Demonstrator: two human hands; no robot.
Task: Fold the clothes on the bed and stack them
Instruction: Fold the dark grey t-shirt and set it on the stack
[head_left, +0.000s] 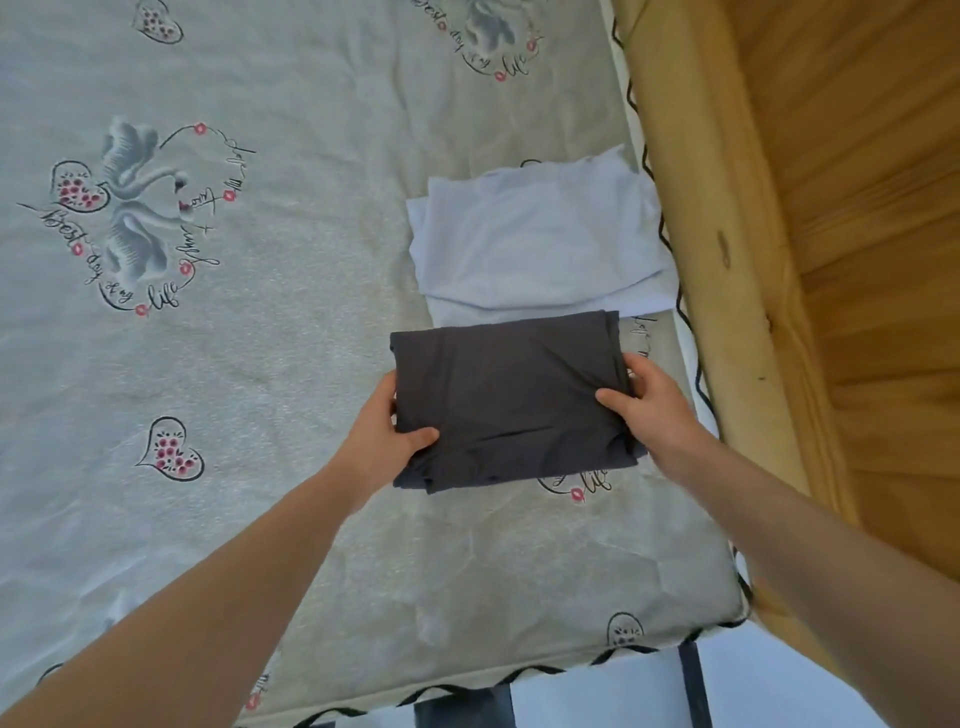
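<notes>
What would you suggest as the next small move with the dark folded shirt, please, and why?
Probably carry the dark shirt forward and set it squarely on the white shirt. It is already folded, the left hand and right hand grip its sides, and the white one lies folded just beyond it.

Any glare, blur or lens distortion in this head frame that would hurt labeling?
Head view: soft even daylight, no glare; wide-angle bending curves the wooden bed frame; slight softness overall, yet the dark folded garment and white folded garment read clearly.
</notes>
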